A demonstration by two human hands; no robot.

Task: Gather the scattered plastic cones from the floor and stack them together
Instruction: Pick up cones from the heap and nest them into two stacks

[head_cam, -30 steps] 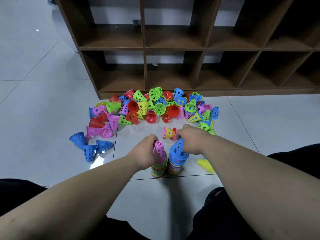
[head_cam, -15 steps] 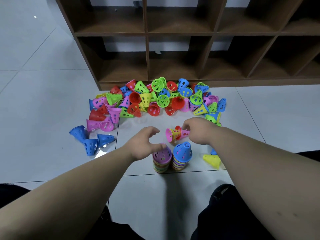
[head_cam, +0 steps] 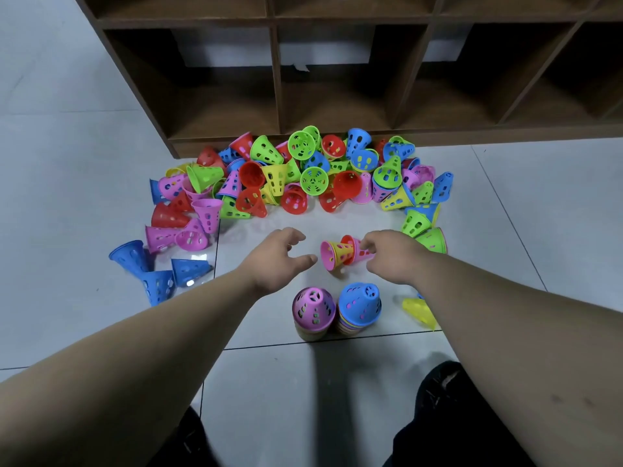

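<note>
Right hand (head_cam: 392,256) at work: pinches with curled fingertips the narrow pink end of a nested cone bundle (head_cam: 340,254). Lies on its side on the floor, that bundle, with the wide pink rim turned left and thin yellow and red shells showing between the pink ones, all punched with oval holes.

Left hand (head_cam: 279,256) just beside the bundle's rim: hovers with fingers loosely spread and thumb out, holds nothing.

Nearer the body, two upright stacks side by side: pink-topped stack (head_cam: 313,310) and blue-topped stack (head_cam: 359,303). Flat perforated caps on both, many coloured rims layered below. Right of them, a translucent-looking yellow cone (head_cam: 419,310) on its side, partly behind the right forearm.

Beyond the hands, a loose cone heap (head_cam: 303,176) of glossy plastic in red, green, yellow, blue and pink, tipped every way, spread along the foot of a dark brown wooden cubby shelf (head_cam: 337,96) with square open compartments. Off to the left, three blue cones (head_cam: 151,271) apart from the heap.

Underneath, pale grey tile floor (head_cam: 539,214), smooth and faintly reflective, with thin dark grout lines. At the bottom edge, dark trouser legs (head_cam: 438,416).
</note>
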